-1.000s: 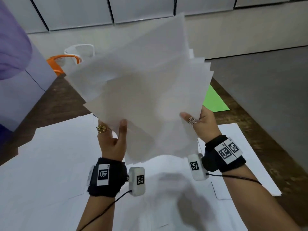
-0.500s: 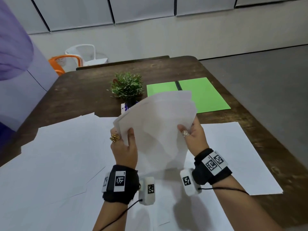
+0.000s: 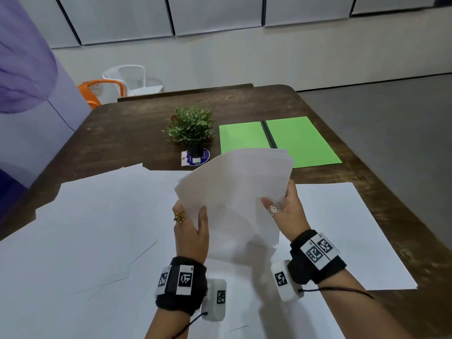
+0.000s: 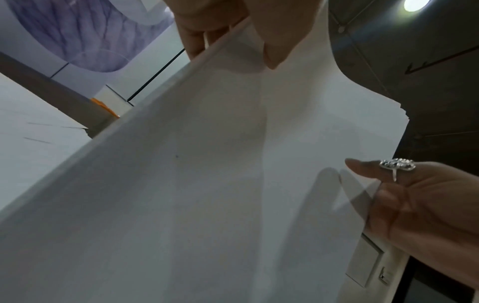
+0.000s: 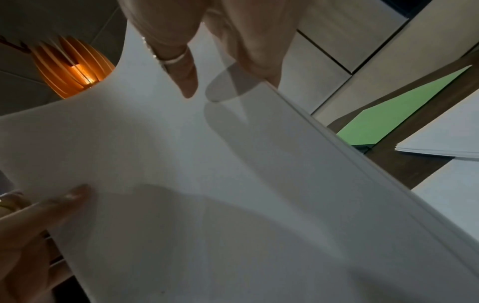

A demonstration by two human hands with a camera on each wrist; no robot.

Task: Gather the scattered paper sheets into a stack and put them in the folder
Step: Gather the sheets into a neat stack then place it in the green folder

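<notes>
The stack of sheets (image 3: 234,192) stands tilted above the desk (image 3: 137,133), pinched at its side edges: your left hand (image 3: 190,231) grips one, your right hand (image 3: 286,211) the other. The open green folder (image 3: 303,140) lies beyond, loose sheets (image 3: 85,228) underneath.

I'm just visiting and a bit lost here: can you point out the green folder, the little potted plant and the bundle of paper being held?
green folder (image 3: 300,140): head view, right-hand flap.
potted plant (image 3: 190,126): head view, its leaves.
paper stack (image 3: 239,187): head view, middle of the top sheet.
</notes>
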